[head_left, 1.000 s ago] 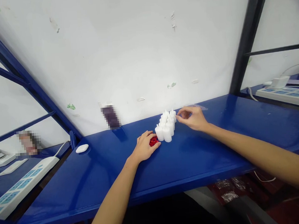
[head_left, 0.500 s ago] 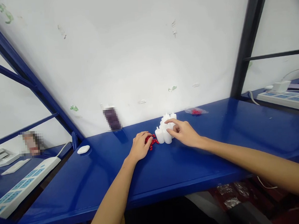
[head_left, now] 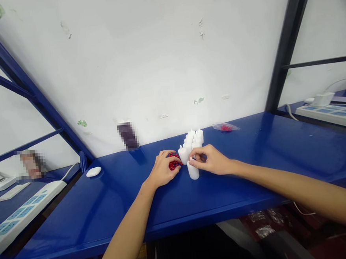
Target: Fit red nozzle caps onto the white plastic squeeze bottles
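My right hand (head_left: 211,160) pinches the narrow top of a small white squeeze bottle (head_left: 193,171), which is upright at the near side of a cluster of similar white bottles (head_left: 188,143). My left hand (head_left: 163,169) rests on the table to the left, thumb and fingers apart and curved around a heap of small red caps (head_left: 174,161). Whether its fingertips touch any of the caps I cannot tell. The hand partly covers the heap.
A blue table (head_left: 121,204) stands against a white wall. At the back right lies a clear bag (head_left: 226,127) with red pieces inside. A white rounded case (head_left: 93,172) sits at the left, and a blurred dark object (head_left: 128,135) leans on the wall. Power strips (head_left: 27,214) flank the table.
My right hand has closed on a white bottle and moved it toward me, apart from the cluster. My left hand has stayed near the red caps, its thumb and fingers wider apart.
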The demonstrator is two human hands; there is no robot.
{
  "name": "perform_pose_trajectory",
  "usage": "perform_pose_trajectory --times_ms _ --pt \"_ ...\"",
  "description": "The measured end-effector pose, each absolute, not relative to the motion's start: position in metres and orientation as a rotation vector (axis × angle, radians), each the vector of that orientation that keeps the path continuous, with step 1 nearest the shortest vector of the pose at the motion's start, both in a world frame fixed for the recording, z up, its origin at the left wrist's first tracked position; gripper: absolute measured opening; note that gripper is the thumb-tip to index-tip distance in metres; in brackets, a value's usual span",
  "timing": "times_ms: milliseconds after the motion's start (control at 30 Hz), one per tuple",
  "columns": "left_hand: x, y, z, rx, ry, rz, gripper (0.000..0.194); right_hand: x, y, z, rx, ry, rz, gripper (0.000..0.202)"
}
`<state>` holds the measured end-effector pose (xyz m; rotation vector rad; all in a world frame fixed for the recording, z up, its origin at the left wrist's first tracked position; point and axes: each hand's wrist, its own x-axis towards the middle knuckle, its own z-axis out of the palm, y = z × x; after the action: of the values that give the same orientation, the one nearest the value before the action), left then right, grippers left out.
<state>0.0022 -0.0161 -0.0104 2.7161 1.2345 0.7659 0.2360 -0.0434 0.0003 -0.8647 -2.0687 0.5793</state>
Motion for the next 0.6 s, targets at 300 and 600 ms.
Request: perform_pose_trajectory --times_ms 300,600 --pt "0.004 -0.019 -0.010 2.705 1.217 0.727 0.011 0.234 -0.052 0.004 -0.941 -2.207 0.575 0.023" --pt "0.008 -0.027 -0.003 2.790 1.055 0.971 0.013 0.225 -0.063 0.004 -0.450 -2.141 1.452 0.014"
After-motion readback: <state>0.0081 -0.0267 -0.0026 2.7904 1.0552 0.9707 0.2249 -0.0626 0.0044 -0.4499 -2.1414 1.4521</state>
